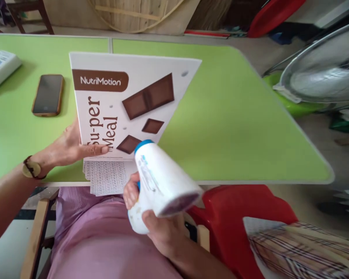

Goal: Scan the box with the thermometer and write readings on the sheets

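- While holding the NutriMotion carton (119,104) near its lower left corner with the left hand (66,149), also grips what looks like a white-and-blue barcode scanner (159,178) by the handle with the right hand (161,230).
- Lays the left thumb across the front panel, with the other fingers mostly hidden behind; wraps the right fingers and thumb closely around the handle.
- Tilts the carton up over the green tabletop (235,116), lower edge above loose papers (106,178) jutting past the near edge; cannot tell about contact between carton and papers.
- Seems, as judged here, to have one stage done: carton and scanner both in hand, just beside each other. Points the broad dark end of the scanner down and rightward, away from the printed panel; shows no light spot there, so leaves any further stage unconfirmed.
- Presents smooth white card with straight, crisp edges, a rounded brown label band, glossy-looking chocolate blocks and sideways "Su-per Meal" lettering.
- Shows hard, rounded plastic on the scanner, flaring from a blue narrow end to a wide mouth, with faint specks low on the handle.
- Includes thin, fanned sheets with dense rows of script, and a flat, dark-glassed phone (48,95) in a brown case, left of the carton.
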The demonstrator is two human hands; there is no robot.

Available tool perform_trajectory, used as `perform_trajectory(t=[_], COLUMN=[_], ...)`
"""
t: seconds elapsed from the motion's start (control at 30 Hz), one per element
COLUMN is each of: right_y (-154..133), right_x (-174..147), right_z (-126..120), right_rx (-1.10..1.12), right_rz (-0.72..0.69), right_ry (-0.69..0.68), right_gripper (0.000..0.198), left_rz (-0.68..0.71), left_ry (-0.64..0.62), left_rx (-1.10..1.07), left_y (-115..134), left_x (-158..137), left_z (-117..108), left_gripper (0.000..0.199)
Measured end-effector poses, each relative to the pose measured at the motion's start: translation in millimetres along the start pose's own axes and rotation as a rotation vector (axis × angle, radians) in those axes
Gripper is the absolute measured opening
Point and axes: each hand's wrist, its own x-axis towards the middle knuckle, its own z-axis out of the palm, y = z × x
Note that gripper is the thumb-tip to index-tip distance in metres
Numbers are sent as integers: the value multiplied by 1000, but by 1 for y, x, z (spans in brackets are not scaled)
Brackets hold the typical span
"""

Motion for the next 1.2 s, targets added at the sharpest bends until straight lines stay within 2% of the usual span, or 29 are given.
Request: perform_trajectory(t=[0.07,0.13,0.23,0.37,0.5,0.57,0.63,0.93,1.2], right_y=[4,7,7,4,-1,-2,-2,1,0], right_x=[7,13,16,13,15,16,16,10,13], right_z=[6,8,10,11,8,5,2,5,6], right_rx=[149,396,652,680,703,718,733,723,704], right_rz=[93,214,333,383,412,412,412,466,452], right_ry=[94,192,287,270,274,271,252,253,242], right_gripper=[28,28,34,28,25,25,24,29,31], left_rz=[-6,-7,-16,-71,-39,-41,-72,-78,-74], left_ry=[55,82,58,85,284,381,427,462,458], left_rx=[-56,-47,-1,-90,-283,-314,-315,-256,-255], left_y=[0,0,0,6,13,14,12,5,2], left_x=[-6,-12,-17,-23,-25,-25,-25,-26,-26], left_z=[7,9,7,11,32,41,44,41,41], left_gripper=[53,51,47,43,47,52,55,56,56])
